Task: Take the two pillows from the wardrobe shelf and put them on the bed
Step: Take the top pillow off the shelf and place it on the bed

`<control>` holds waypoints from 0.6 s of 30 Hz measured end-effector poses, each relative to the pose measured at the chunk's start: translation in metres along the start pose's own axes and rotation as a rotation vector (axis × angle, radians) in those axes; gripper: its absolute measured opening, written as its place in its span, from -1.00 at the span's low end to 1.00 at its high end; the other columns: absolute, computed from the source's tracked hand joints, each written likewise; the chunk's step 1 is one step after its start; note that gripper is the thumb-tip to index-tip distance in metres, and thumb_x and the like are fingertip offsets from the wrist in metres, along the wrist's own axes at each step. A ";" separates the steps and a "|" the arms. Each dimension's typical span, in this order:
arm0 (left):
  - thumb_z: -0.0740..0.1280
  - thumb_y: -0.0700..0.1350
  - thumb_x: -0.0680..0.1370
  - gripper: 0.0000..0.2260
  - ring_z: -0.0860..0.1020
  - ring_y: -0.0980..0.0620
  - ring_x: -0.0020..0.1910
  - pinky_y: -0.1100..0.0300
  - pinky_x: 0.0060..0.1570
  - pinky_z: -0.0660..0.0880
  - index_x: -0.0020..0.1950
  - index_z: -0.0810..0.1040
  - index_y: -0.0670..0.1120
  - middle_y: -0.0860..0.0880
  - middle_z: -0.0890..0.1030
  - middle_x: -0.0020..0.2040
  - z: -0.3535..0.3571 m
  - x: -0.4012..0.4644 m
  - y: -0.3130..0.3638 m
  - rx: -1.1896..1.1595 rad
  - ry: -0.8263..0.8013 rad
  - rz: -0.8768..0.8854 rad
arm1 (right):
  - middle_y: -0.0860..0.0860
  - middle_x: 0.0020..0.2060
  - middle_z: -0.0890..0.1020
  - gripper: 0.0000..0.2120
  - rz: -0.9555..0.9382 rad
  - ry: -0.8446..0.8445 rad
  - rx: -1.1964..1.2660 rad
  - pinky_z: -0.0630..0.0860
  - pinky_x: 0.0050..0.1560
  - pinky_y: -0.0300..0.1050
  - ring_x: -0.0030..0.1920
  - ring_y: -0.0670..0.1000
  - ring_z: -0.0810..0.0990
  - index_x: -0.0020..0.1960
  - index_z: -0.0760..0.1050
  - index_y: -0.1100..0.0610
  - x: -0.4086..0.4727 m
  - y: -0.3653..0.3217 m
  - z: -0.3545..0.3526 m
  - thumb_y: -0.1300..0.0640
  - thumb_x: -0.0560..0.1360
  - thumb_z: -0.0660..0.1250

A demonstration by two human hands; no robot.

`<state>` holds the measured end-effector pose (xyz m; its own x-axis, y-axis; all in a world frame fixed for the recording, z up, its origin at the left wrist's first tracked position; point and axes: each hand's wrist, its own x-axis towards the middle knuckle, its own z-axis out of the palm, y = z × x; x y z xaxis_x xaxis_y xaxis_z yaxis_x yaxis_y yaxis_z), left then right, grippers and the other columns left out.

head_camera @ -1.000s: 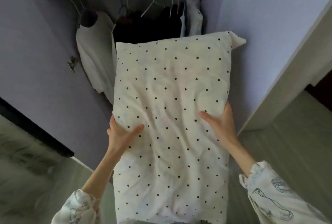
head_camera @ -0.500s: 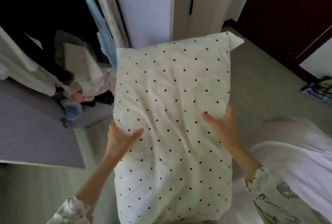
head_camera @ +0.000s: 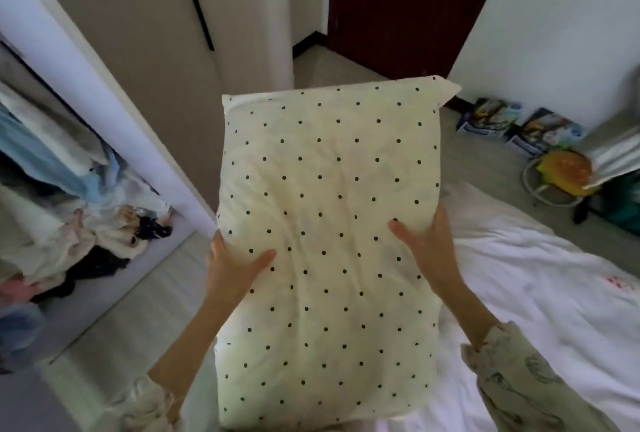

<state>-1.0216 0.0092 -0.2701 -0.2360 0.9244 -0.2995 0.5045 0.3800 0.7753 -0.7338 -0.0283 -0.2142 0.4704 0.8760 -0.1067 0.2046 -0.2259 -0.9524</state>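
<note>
A cream pillow with small black dots (head_camera: 329,241) fills the middle of the head view, held up in front of me. My left hand (head_camera: 235,265) grips its left edge with the thumb on top. On the right edge my right hand (head_camera: 429,244) holds it the same way. The bed, covered in a white sheet (head_camera: 554,293), lies at the right and partly under the pillow. At the left stands the open wardrobe (head_camera: 69,189) with hanging clothes and a heap of garments. A second pillow is not in view.
The wardrobe's open door (head_camera: 104,85) slants across the upper left. A dark red door (head_camera: 398,5) is at the far end. Picture boxes (head_camera: 519,126) and a yellow round object (head_camera: 564,172) sit on the floor by the right wall.
My view has swung right, away from the wardrobe's hanging rail toward the bed. Both hands keep the same grip on the pillow, and more of the white sheet shows.
</note>
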 end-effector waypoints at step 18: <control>0.57 -0.06 0.28 -0.18 0.42 -0.15 0.27 -0.07 0.24 0.39 0.43 0.22 -0.05 -0.14 0.39 0.35 0.133 0.250 0.240 -0.134 -0.349 0.302 | -0.20 0.04 0.56 -0.48 -0.131 0.493 0.030 0.53 0.03 -0.09 0.07 -0.13 0.55 0.15 0.38 -0.15 0.218 -0.059 -0.020 0.19 0.32 0.51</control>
<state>-0.8487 0.3358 -0.2330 0.2090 0.9572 -0.2004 0.3903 0.1063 0.9145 -0.6259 0.1675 -0.1754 0.7933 0.5889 0.1547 0.2676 -0.1090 -0.9573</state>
